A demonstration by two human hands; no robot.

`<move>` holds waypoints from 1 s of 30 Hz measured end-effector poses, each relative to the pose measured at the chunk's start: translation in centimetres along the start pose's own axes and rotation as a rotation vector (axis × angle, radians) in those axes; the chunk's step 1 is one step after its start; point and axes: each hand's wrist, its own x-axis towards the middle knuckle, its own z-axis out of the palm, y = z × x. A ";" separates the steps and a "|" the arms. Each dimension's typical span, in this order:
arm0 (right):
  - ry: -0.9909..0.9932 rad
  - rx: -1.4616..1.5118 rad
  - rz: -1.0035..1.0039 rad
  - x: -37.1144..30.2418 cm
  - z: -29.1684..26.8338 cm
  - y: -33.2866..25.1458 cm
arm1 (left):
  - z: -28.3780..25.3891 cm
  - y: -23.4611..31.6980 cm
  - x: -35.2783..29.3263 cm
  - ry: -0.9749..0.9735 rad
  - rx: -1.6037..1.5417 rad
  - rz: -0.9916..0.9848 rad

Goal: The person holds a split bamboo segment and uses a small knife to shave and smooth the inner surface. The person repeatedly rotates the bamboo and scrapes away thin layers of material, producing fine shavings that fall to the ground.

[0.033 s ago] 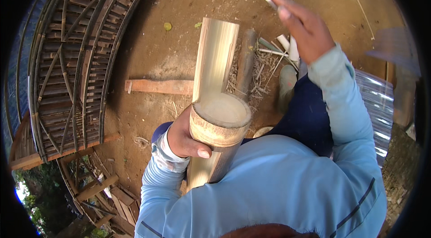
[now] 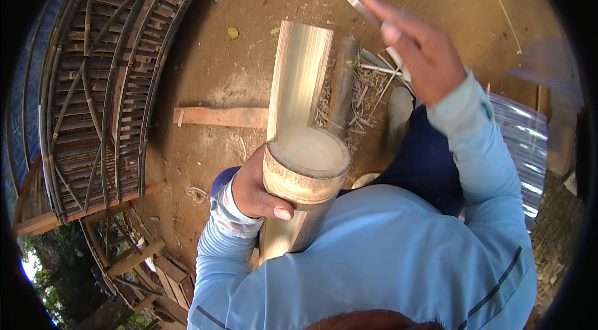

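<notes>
Upright in front of my chest stands a bamboo piece [image 2: 302, 183], its closed node end at the near side and a long split half reaching away from me. My left hand [image 2: 255, 183] is wrapped round its near part, with the thumb across the front below the rim. Raised to the right, my right hand [image 2: 423, 50] is closed round a narrow, flat, shiny strip like a blade [image 2: 359, 5]. That strip pokes out past the fingertips, apart from the bamboo. Its grip end is hidden in the hand.
A wooden slat [image 2: 224, 117] lies on the dirt floor beyond the bamboo. Close by are a thick brown pole [image 2: 341, 84], shavings [image 2: 367, 96] and thin sticks. A slatted bamboo structure [image 2: 118, 81] stands at left; a clear corrugated sheet [image 2: 520, 143] is at right.
My right hand has shifted slightly to the left with the shiny strip, which is tilted a little differently. The left hand and the bamboo have hardly moved.
</notes>
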 end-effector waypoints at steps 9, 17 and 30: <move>-0.076 -0.202 -0.079 -2.9 3.0 -3.9 | -0.1 0.3 0.0 0.010 0.016 -0.028; 0.011 -0.271 -0.096 -3.2 3.7 -3.5 | -0.3 0.4 -0.2 0.036 0.203 0.043; 0.078 -0.192 -0.013 -1.3 3.1 -1.0 | 0.3 0.4 -0.2 0.070 0.123 0.014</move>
